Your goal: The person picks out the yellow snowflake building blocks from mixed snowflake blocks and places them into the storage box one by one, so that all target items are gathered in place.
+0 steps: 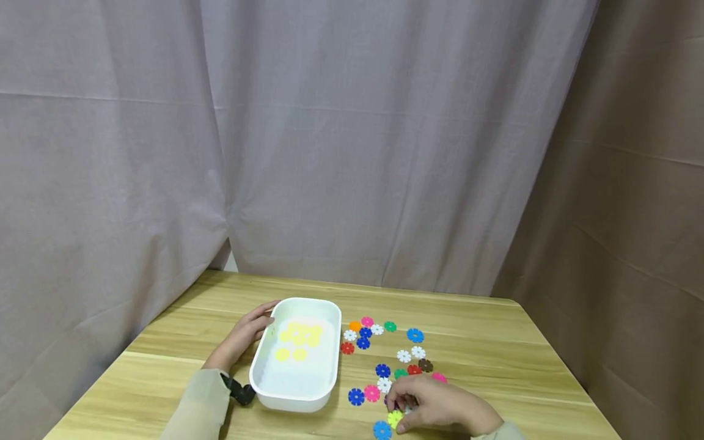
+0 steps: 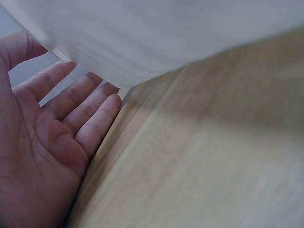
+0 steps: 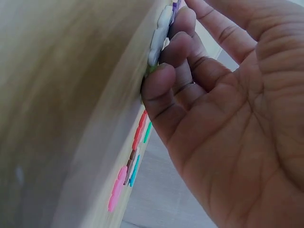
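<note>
A white tray stands left of the table's middle, with several pale yellow notched discs on its floor. My left hand holds its left side, thumb at the rim; in the left wrist view the fingers lie along the tray's outer wall. Low on the right, the thumb and bent fingers of my right hand pinch a yellow-green notched disc at the tabletop. In the right wrist view, a white disc shows beside the fingertips, which mostly hide the yellow-green one.
Several notched plastic discs lie scattered right of the tray, among them a dark blue disc, a pink disc, a brown disc and a light blue disc. Grey curtains hang behind the wooden table.
</note>
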Motion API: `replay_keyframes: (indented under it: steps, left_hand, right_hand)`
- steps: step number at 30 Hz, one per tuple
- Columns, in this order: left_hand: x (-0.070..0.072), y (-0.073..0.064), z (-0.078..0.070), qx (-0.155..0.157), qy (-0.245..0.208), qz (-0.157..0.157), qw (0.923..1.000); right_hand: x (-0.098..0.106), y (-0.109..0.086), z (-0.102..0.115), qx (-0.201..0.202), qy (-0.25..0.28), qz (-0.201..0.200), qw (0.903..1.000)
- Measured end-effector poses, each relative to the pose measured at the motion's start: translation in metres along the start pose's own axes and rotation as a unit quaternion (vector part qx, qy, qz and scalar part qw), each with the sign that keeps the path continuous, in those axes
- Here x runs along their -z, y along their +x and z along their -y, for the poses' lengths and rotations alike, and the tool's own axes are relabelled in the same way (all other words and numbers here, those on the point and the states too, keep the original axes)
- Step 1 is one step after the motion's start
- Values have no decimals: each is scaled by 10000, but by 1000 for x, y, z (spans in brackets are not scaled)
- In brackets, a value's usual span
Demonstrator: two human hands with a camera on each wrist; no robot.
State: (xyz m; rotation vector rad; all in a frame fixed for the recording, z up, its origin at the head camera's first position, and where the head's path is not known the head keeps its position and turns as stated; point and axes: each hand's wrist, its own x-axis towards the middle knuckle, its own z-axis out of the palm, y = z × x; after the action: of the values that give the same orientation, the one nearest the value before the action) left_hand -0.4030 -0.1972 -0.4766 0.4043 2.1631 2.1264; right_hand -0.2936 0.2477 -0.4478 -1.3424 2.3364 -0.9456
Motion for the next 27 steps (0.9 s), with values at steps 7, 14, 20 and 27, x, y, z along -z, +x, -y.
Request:
replay_keyframes:
  steps: [7, 14, 20, 27]
  left_hand:
    - [0, -2, -1, 33, 63, -62, 10000]
    - [-1, -1, -2, -3, 79, -80, 9999]
    - [-1, -1, -2, -8, 19, -100, 9999]
    - [0, -1, -2, 14, 66, -81, 9999]
  right_hand:
    - [-1, 1, 0, -225, -59, -32, 9997]
    - [0, 1, 1, -295, -124, -140, 9994]
    - [0, 1, 4, -451, -54, -144, 9989]
    - [-1, 1, 3, -422, -163, -171, 9988]
